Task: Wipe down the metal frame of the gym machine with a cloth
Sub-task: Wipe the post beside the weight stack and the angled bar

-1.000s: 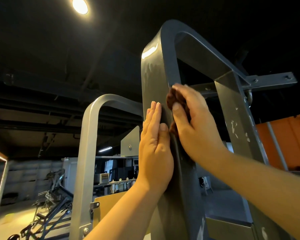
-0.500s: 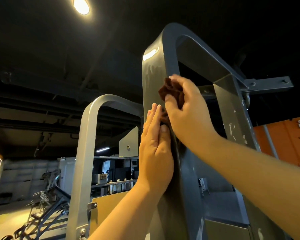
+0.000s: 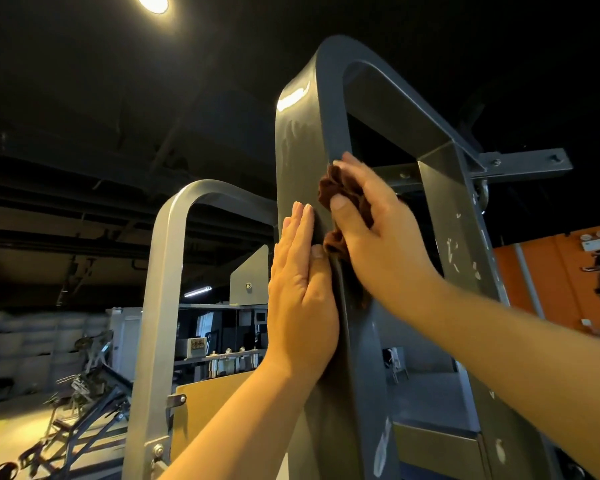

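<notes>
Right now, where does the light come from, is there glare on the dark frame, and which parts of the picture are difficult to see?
Head view: a ceiling lamp at the top edge is the main light; it leaves a glare patch near the top bend of the metal frame; the ceiling and far room are dim; the cloth and right hand are well lit.

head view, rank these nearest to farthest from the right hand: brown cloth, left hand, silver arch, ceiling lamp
1. brown cloth, gripped in the right hand against the dark frame.
2. left hand, flat on the frame just left of it.
3. silver arch, behind and farther left.
4. ceiling lamp, high at top left.
</notes>
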Action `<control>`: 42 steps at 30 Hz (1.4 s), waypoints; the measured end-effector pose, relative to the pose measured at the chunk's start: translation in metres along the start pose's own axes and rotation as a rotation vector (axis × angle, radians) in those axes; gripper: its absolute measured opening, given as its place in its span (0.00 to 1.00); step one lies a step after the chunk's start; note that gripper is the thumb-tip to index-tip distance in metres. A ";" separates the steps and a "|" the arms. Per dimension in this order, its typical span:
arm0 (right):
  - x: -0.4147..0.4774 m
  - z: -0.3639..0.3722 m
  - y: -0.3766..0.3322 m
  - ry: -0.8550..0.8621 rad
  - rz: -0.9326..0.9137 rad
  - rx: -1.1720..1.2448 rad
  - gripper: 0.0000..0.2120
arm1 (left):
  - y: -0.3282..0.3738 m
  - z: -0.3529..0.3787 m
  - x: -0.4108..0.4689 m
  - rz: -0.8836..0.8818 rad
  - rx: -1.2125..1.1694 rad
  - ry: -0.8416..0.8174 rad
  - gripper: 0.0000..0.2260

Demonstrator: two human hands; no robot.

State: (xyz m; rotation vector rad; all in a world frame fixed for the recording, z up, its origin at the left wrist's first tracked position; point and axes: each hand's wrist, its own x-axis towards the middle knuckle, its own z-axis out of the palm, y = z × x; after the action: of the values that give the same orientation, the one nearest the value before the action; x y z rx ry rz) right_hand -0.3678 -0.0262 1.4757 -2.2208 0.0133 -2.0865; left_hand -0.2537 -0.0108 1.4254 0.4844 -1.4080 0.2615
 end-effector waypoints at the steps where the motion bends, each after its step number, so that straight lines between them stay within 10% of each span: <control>1: -0.021 0.001 0.004 -0.008 -0.018 -0.016 0.23 | 0.000 0.000 -0.004 -0.007 -0.005 -0.014 0.23; 7: -0.135 0.003 0.018 -0.057 -0.085 -0.077 0.24 | -0.003 -0.003 -0.024 0.008 0.047 -0.045 0.24; 42: -0.112 -0.006 0.014 -0.127 0.023 0.055 0.24 | -0.010 -0.007 -0.052 -0.024 0.051 -0.036 0.23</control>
State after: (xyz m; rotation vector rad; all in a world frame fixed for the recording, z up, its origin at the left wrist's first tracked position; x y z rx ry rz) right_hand -0.3805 -0.0328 1.3633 -2.3041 -0.0272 -1.9066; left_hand -0.2511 -0.0109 1.3721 0.5502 -1.4322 0.2711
